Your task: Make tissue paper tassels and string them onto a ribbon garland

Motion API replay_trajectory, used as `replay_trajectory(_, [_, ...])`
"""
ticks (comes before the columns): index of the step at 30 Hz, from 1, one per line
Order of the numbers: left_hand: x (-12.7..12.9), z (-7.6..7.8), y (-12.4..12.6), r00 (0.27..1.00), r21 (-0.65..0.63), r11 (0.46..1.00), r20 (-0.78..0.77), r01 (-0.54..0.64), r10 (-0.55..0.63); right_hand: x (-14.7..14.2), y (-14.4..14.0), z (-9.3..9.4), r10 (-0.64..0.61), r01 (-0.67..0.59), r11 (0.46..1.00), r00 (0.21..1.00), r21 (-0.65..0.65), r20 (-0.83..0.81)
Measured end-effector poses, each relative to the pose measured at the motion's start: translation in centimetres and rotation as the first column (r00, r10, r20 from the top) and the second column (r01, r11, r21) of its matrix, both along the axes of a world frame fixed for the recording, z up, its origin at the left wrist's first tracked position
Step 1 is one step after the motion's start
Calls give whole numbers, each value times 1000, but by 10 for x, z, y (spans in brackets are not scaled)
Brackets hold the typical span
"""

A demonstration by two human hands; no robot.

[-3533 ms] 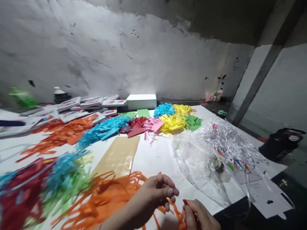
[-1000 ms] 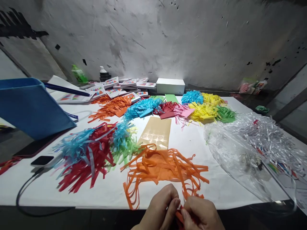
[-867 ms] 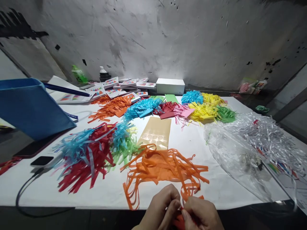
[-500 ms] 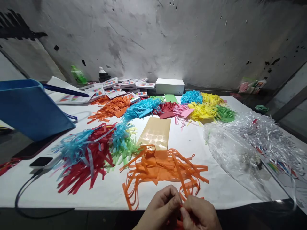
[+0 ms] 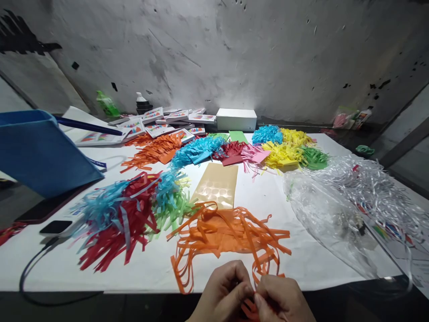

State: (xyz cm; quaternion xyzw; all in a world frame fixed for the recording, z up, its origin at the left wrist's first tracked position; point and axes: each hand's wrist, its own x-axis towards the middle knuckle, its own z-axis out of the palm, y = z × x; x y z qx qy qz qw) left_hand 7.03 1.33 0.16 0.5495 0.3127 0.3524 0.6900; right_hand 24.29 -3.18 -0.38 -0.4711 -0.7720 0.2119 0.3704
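My left hand and my right hand meet at the table's front edge, fingertips closed in a pinch. Between them are narrow orange paper strips, which hang below the fingers; the exact pinch point is mostly hidden. Just beyond my hands a fringed orange paper piece lies spread out, its cut strips fanning to both sides. Behind it rests a tan sheet with round clear stickers.
Red paper fringe and blue fringe lie at left, near a white device with a black cable. A blue box stands far left. Several coloured tassels, flat packs and a white box line the back. Silvery fringe and a clear bag lie right.
My hands stay together, with the right one shifted slightly to the right. More of the orange strips shows below the fingers. The things on the table keep their places.
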Motion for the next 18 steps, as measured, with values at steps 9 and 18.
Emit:
replay_trajectory(9, [-5,-5,3,998,190,982,-68,0,13,-2,0,2,-8,7,1000,999,29,53])
replay_trajectory(18, [-5,-7,2,996,156,988,-87,-7,21,-2,-4,-5,-108,108,992,994,59,3])
